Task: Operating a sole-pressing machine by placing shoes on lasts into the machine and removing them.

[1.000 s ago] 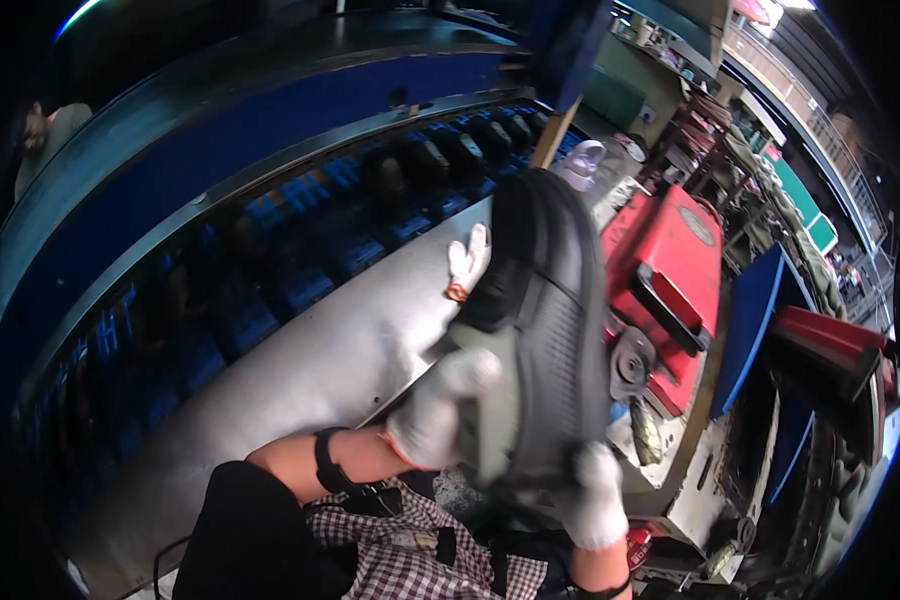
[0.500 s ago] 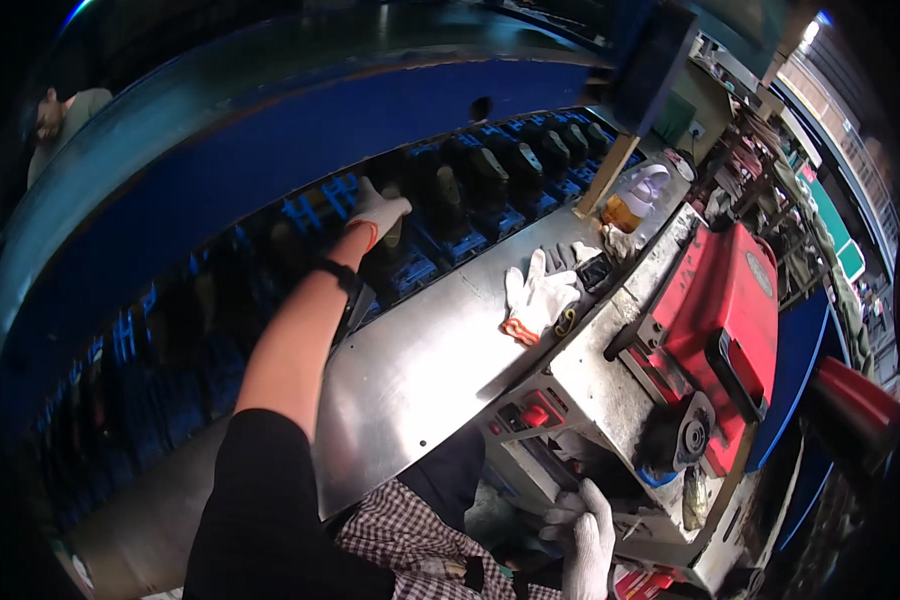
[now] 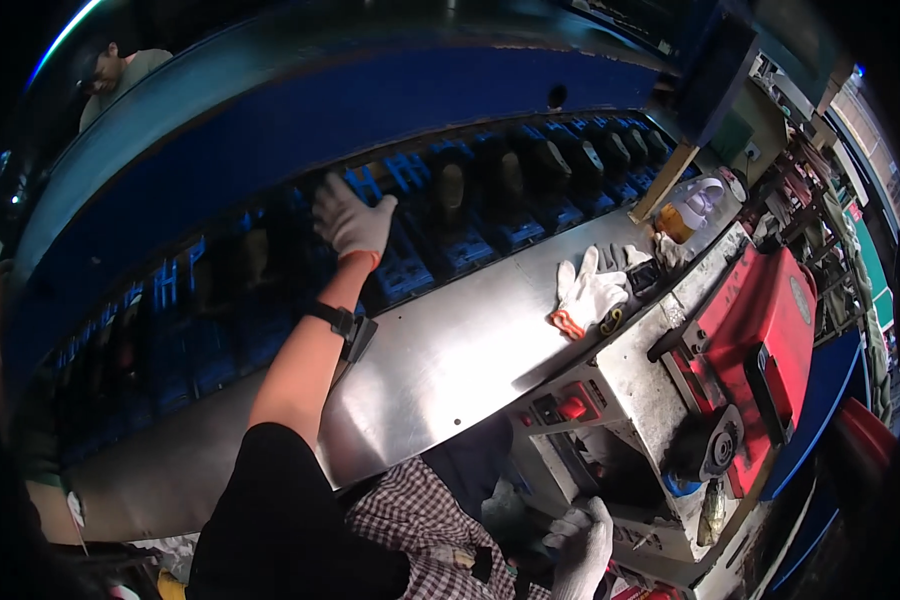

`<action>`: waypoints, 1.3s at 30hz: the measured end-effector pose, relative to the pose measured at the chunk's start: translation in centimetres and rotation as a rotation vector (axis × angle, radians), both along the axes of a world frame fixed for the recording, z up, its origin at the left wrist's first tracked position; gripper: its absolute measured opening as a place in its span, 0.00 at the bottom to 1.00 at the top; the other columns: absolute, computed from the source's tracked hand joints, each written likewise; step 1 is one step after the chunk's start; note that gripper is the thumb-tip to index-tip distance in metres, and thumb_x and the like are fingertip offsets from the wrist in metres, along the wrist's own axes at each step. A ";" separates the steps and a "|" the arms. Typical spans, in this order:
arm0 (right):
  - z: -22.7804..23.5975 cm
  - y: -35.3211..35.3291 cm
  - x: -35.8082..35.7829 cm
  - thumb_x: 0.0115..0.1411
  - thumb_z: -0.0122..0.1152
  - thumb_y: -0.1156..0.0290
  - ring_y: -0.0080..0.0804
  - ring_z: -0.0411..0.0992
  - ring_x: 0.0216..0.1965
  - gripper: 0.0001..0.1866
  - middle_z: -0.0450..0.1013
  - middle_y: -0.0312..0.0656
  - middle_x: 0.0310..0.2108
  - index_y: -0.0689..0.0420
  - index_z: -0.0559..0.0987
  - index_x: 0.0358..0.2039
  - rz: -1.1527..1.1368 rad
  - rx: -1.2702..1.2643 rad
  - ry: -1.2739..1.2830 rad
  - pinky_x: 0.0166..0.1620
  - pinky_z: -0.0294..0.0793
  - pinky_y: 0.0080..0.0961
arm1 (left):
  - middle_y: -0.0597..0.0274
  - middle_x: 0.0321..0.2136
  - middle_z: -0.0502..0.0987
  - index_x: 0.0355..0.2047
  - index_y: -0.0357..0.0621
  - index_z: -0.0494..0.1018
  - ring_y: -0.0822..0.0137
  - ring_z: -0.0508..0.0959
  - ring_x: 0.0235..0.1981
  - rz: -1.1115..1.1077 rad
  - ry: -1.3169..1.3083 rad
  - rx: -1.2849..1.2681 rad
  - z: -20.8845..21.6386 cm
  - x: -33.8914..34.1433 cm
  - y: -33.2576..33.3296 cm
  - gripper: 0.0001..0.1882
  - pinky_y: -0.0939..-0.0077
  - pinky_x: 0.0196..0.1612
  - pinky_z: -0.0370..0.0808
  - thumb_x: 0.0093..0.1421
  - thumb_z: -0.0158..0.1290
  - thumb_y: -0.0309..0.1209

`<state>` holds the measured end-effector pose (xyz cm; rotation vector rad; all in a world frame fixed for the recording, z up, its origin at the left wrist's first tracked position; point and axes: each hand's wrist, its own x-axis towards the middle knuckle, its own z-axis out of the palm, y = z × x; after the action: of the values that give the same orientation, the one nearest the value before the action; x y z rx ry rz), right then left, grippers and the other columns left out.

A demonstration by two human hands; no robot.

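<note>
My left hand [image 3: 353, 220], in a white knit glove with an orange cuff, reaches over a long row of blue racks [image 3: 397, 262]. Its fingers are apart and a little blurred, with nothing seen in them. Dark shoe-shaped pieces [image 3: 452, 190] stand in the racks to the right of this hand; whether it touches one is too dark to tell. Low in the view, my right hand [image 3: 584, 540], gloved too, is curled beside the front of a worn metal machine cabinet [image 3: 625, 395]. Anything inside its bent fingers is hidden.
A metal ledge [image 3: 420, 380] runs along the racks. On it lie a spare white glove [image 3: 590, 288] and a handled bottle of amber liquid [image 3: 686, 212]. A red machine cover [image 3: 760, 350] tops the cabinet. Above the racks hangs a blue panel [image 3: 300, 140]; another person [image 3: 120, 80] stands beyond.
My left hand has moved leftward along the racks, away from the dark piece it was at, and its fingers have spread. The view has turned left. My right hand stays low by the cabinet.
</note>
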<state>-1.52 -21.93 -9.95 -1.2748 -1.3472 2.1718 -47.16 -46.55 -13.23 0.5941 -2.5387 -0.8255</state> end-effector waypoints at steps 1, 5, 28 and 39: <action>-0.3 0.3 0.1 0.76 0.49 0.55 0.22 0.68 0.28 0.16 0.71 0.32 0.29 0.56 0.75 0.42 0.016 -0.064 -0.002 0.32 0.69 0.18 | 0.37 0.75 0.50 0.77 0.44 0.44 0.36 0.54 0.74 0.075 0.077 0.203 -3.4 -2.6 -3.5 0.65 0.43 0.73 0.57 0.50 0.70 0.57; -0.8 0.3 0.5 0.75 0.51 0.56 0.23 0.72 0.27 0.15 0.73 0.33 0.27 0.55 0.76 0.41 0.001 -0.027 -0.032 0.30 0.72 0.20 | 0.37 0.72 0.58 0.78 0.44 0.38 0.40 0.66 0.69 0.136 -0.238 0.507 -7.1 -6.8 -4.9 0.70 0.45 0.70 0.64 0.47 0.71 0.54; -8.9 2.7 2.4 0.69 0.63 0.55 0.31 0.72 0.34 0.31 0.71 0.42 0.40 0.60 0.68 0.65 0.092 -0.199 0.334 0.34 0.76 0.29 | 0.58 0.47 0.81 0.53 0.50 0.77 0.62 0.80 0.47 -0.581 -0.434 0.745 -6.5 -6.9 -9.3 0.27 0.56 0.50 0.77 0.53 0.65 0.43; 0.4 0.9 -0.7 0.71 0.61 0.53 0.41 0.67 0.67 0.44 0.63 0.51 0.71 0.62 0.54 0.76 0.765 0.069 0.404 0.67 0.69 0.39 | 0.39 0.62 0.72 0.69 0.29 0.61 0.43 0.75 0.62 -1.091 -0.486 1.808 0.6 17.5 -3.0 0.47 0.51 0.63 0.76 0.52 0.58 0.43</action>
<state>-2.24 -21.02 -9.53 -0.2452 -1.8901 2.6070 -29.64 -49.52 -12.66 -0.4108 -1.4427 -3.6085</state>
